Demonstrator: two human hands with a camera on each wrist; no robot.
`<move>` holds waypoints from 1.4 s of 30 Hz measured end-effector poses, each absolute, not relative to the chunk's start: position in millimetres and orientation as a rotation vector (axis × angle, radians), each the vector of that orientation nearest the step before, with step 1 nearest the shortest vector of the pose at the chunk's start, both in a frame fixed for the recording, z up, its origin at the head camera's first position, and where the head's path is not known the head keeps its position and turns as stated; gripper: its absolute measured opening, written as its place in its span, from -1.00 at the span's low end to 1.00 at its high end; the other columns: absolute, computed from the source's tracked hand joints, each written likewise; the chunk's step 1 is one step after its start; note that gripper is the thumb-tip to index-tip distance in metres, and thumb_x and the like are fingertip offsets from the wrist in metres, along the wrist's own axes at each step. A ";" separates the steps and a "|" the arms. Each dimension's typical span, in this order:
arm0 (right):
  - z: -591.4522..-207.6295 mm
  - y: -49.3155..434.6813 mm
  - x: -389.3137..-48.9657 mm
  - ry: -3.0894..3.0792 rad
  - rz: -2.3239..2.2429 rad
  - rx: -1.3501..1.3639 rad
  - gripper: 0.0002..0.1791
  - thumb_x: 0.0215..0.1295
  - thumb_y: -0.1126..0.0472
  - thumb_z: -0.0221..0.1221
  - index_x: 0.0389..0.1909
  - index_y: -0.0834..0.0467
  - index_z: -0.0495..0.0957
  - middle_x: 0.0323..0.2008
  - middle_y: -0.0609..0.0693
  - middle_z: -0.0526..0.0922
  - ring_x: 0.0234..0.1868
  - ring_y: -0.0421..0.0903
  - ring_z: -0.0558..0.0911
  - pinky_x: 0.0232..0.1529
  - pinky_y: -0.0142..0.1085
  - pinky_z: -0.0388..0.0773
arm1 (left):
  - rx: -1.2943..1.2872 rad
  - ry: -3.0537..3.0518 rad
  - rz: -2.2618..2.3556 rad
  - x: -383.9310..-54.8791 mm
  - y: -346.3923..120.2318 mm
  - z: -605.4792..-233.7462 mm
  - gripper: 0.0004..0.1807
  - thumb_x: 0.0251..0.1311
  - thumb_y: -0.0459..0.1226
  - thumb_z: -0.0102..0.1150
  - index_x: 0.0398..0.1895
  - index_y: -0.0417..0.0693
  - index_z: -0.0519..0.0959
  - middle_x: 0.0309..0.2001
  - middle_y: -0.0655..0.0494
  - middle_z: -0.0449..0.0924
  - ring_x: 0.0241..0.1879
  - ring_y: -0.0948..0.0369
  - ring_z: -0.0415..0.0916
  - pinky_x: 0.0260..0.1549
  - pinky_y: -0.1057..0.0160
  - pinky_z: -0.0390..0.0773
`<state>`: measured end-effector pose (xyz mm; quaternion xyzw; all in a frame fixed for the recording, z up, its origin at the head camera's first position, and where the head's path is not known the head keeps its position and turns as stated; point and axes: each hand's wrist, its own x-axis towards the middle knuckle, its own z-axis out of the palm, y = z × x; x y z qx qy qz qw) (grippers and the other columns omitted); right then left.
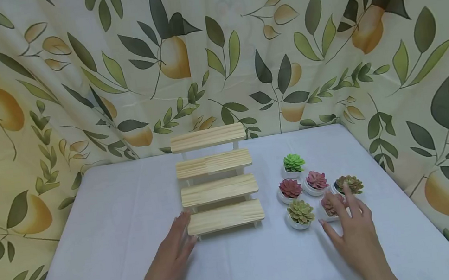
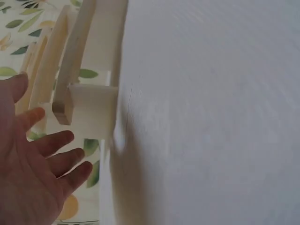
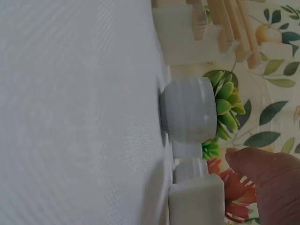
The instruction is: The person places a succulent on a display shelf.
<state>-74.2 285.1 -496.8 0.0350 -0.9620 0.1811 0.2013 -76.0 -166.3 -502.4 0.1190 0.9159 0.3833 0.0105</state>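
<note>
Dusty-pink plant (image 1: 327,207) in a squarish white pot is closest to the right grip (image 1: 355,229): directly under the fingers, thumb off its near-left side. Right grip is spread, fingers loosely bent, pinching nothing; head view doesn't settle whether a fingertip touches the leaves. Bronze-green plant (image 1: 353,184) sits just beyond the pink one, a fingertip overlapping it in the head view; contact can't be told there either.

Yellow-green plant (image 1: 300,212), round ribbed white pot, is just left of the right thumb; right wrist view shows a gap between thumb and leaves. Brighter pink plant (image 1: 316,180) is ahead of the right grip and slightly left, past the fingertips. Dark red plant (image 1: 290,188) is further left, behind the yellow-green one. Bright green plant (image 1: 293,163) is the farthest pot from that grip, ahead and left. All six stand upright on the white-clothed worktop (image 1: 273,264).

Left grip (image 1: 171,254) is also spread, holding nothing, near the left end of the wooden rack (image 1: 225,217); can't tell if the fingertips touch. Rack extends right and away from it: four pale steps on white supports, bare, well left of the right grip. Behind everything: leaf-and-fruit print curtain (image 1: 220,103).
</note>
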 end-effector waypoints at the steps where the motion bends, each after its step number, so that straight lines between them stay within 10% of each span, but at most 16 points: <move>1: -496.6 285.0 -74.4 -2.680 0.522 0.099 -0.07 0.10 0.13 0.52 0.50 0.04 0.32 0.62 0.25 -0.05 0.26 0.60 0.25 -0.03 0.59 0.32 | 0.327 2.817 1.237 -76.5 -165.8 -502.3 -0.29 0.59 0.06 -0.05 0.69 0.26 0.01 0.63 0.08 0.00 0.58 -0.08 -0.08 0.42 -0.35 0.05; 11: -497.1 280.7 -80.4 -2.652 0.629 0.039 -0.06 0.07 0.26 0.55 0.48 0.07 0.32 0.53 0.38 0.07 0.17 0.53 0.40 -0.11 0.50 0.46 | -0.055 2.435 1.754 -94.1 -159.4 -505.1 -0.46 0.59 0.08 -0.06 0.56 0.33 0.29 0.50 0.06 0.31 0.46 -0.01 0.27 0.39 -0.20 0.26; 19: -502.5 279.3 -79.6 -2.604 0.699 -0.037 -0.12 0.05 0.31 0.56 0.42 0.15 0.38 0.34 0.42 0.20 0.10 0.52 0.48 -0.12 0.39 0.54 | -0.196 1.936 2.226 -101.9 -154.1 -513.6 -0.48 0.57 -0.08 0.06 0.45 -0.11 0.42 0.35 -0.06 0.45 0.28 0.04 0.44 0.25 0.15 0.44; 27: -507.2 276.0 -82.8 -2.617 0.732 -0.181 -0.02 0.05 0.30 0.57 0.50 0.14 0.29 0.24 0.45 0.20 0.04 0.44 0.49 -0.12 0.29 0.60 | -0.195 1.788 2.461 -103.4 -145.9 -529.7 -0.43 0.38 -0.26 0.33 0.42 -0.16 0.44 0.49 -0.05 0.27 0.47 0.07 0.23 0.28 0.30 0.42; 34: -514.8 278.1 -85.5 -2.593 0.807 -0.262 0.00 0.02 0.29 0.60 0.48 0.19 0.29 0.21 0.36 0.23 0.04 0.25 0.51 -0.22 -0.64 0.40 | -0.168 1.771 2.541 -103.9 -140.4 -535.6 -0.43 0.33 -0.37 0.36 0.39 -0.16 0.46 0.47 -0.06 0.32 0.51 0.07 0.15 0.31 0.28 0.39; 42: -519.3 276.5 -88.5 -2.611 0.968 -0.315 0.04 0.09 0.35 0.55 0.53 0.23 0.14 0.30 0.37 0.34 0.28 0.41 0.41 0.12 0.31 0.50 | -0.179 1.731 2.567 -103.1 -140.5 -537.4 -0.42 0.33 -0.37 0.35 0.40 -0.17 0.44 0.47 -0.10 0.32 0.50 0.06 0.18 0.31 0.27 0.40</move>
